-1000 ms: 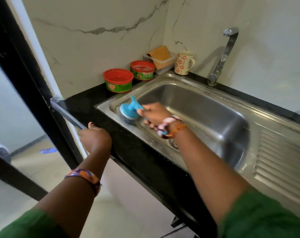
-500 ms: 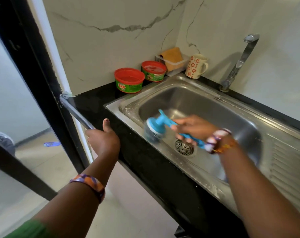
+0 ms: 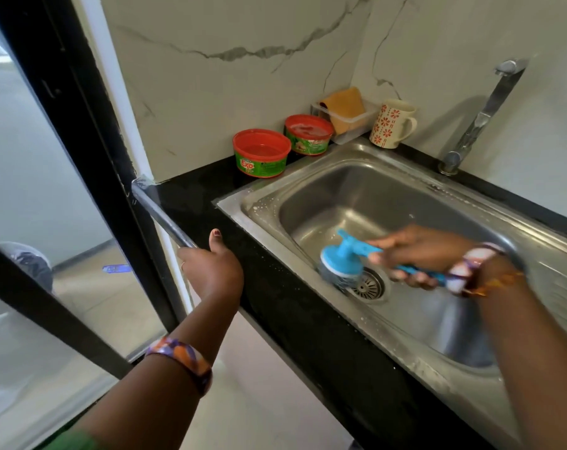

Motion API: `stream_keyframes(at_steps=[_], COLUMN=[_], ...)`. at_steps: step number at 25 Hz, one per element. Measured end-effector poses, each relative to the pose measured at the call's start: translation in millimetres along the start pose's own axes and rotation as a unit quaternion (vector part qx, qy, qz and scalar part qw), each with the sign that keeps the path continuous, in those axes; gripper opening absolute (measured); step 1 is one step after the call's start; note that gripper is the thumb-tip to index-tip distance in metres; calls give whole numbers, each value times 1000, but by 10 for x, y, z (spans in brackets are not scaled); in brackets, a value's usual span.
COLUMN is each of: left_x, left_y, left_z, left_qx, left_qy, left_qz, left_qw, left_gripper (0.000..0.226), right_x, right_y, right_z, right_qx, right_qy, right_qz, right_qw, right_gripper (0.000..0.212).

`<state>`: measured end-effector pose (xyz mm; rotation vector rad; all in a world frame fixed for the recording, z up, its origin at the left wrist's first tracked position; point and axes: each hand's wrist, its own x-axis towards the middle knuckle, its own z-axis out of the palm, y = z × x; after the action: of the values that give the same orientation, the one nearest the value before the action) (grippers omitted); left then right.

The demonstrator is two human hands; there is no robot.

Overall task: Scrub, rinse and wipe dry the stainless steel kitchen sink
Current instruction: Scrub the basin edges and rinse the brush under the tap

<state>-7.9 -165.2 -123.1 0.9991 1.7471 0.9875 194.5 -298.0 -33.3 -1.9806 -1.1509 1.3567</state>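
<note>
The stainless steel sink is set into a black counter, with soap flecks on its left rim and front edge. My right hand grips the blue handle of a scrub brush. Its round blue head with a steel-wool pad presses on the basin floor, just left of the drain strainer. My left hand holds the front left edge of the counter, thumb up, fingers curled under the edge beside a metal rail. The tap stands at the back, with no water running.
Two red-lidded green tubs of dish soap sit on the counter at the back left. Behind them are a clear tray with an orange cloth and a flowered mug. A black-framed glass door stands at left.
My right hand moved the brush from the sink's upper left rim down to the basin floor beside the drain. My left hand stayed on the counter edge. The view shifted left.
</note>
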Motion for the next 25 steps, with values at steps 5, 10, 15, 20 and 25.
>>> stream_keyframes(at_steps=[5,10,15,20,25], left_x=[-28,-19,-52,-140,-484], left_y=[34,24,-7,-18,-81], left_z=[-24,-31,-49,-42,-105], left_qx=[-2,-8,-28,1,71], left_qy=[-6,-3,-6,23,33], left_qz=[-4,-2,1,3,37], left_qw=[1000,1000,1000,1000,996], left_gripper=[48,50,49,54,55], right_x=[567,827,-628,-892,-477], right_y=[-305,-432,719,645,421], right_z=[290,507,-386,-133,305], right_qx=[-56,-67,-26,-12,55], right_qy=[94,104,-67,34,99], right_qz=[-90,-140,102,41,-45], right_qw=[990,982,992,999,993], right_gripper=[34,32,74,30,32])
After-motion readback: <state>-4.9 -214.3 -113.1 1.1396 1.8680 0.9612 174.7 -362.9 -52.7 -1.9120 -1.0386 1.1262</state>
